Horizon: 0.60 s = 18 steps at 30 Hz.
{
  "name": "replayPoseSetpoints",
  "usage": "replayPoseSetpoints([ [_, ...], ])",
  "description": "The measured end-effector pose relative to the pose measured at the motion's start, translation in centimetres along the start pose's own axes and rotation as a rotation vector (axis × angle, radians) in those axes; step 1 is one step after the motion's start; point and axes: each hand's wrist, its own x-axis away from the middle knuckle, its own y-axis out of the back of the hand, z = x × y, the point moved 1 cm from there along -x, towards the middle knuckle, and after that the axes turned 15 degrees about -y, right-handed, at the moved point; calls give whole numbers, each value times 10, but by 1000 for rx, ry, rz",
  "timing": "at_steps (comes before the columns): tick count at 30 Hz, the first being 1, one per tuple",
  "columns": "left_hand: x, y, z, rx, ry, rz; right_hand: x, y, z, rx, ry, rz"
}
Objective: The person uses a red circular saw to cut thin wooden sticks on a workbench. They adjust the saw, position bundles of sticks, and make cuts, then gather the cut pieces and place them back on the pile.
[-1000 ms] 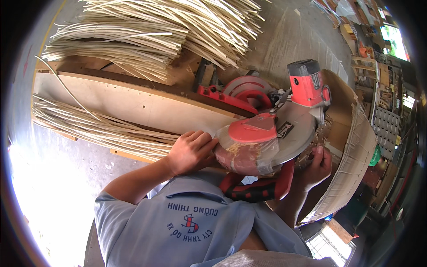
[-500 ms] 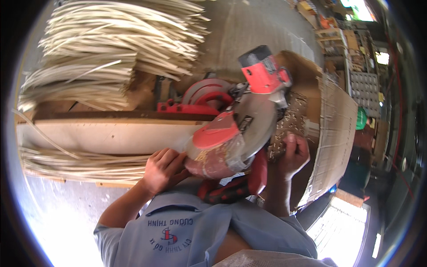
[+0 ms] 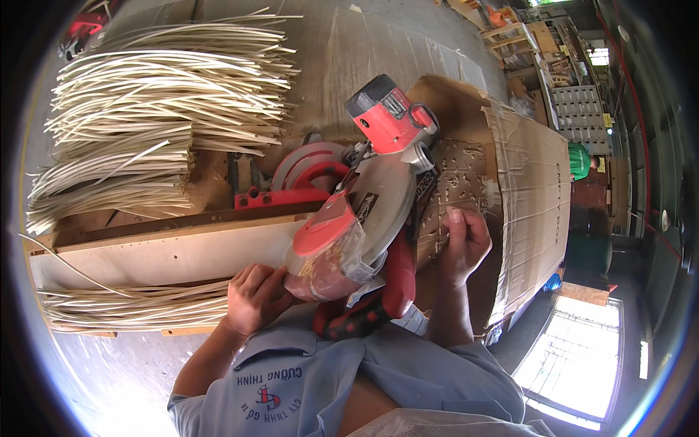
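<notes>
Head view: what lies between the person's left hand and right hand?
In the head view, the saw lies between the left hand and the right hand: its taped guard beside the left, its red handle nearer the right.

A saw [image 3: 382,211] stands between the left hand [image 3: 255,297] and right hand [image 3: 466,244]. Strips [image 3: 138,306] lie left of them, more piles [image 3: 167,95] farther ahead; a carton [image 3: 528,218] extends rightward.

A woodworking workshop: red power saw [image 3: 382,200] at centre, heaped pale strips [image 3: 167,87] at ten o'clock, cardboard box [image 3: 531,226] holding offcuts [image 3: 459,171] at three.
</notes>
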Motion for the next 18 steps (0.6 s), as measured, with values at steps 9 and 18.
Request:
replayPoseSetpoints([
  [9, -13, 17, 10, 106, -71, -78, -1, 1, 0, -27, 19, 25],
  [18, -122, 23, 24, 249, 54, -272, -12, -4, 25, 116, 128, 87],
])
